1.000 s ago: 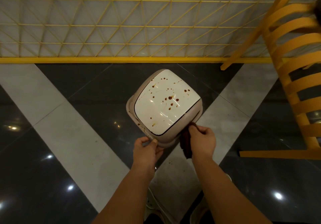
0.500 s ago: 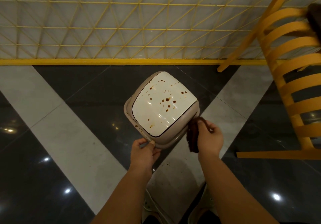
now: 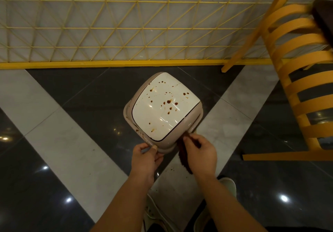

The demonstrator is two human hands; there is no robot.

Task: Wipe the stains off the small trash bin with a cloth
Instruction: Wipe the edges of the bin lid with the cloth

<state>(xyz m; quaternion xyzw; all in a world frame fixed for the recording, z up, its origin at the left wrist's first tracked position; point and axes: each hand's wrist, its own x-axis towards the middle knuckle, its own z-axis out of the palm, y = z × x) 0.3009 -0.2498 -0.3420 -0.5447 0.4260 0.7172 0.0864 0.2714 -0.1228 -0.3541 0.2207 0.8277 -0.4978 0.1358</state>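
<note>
A small pale trash bin point(image 3: 162, 109) stands on the floor, seen from above. Its white lid carries several brown stain spots. My left hand point(image 3: 146, 157) pinches the bin's near rim at its lower corner. My right hand point(image 3: 200, 152) grips a dark brown cloth point(image 3: 183, 157) and holds it against the bin's near right side, just below the lid edge. Most of the cloth hangs down beside my right palm.
A yellow slatted chair point(image 3: 297, 73) stands close on the right, its leg rail point(image 3: 288, 155) low on the floor. A yellow wire fence point(image 3: 126, 33) runs along the back. The glossy floor has dark and light tiles. My shoes point(image 3: 225, 188) show near the bottom.
My right hand slid the cloth back along the bin's right side toward me, after moving away half a second ago. My left hand keeps its hold on the rim.
</note>
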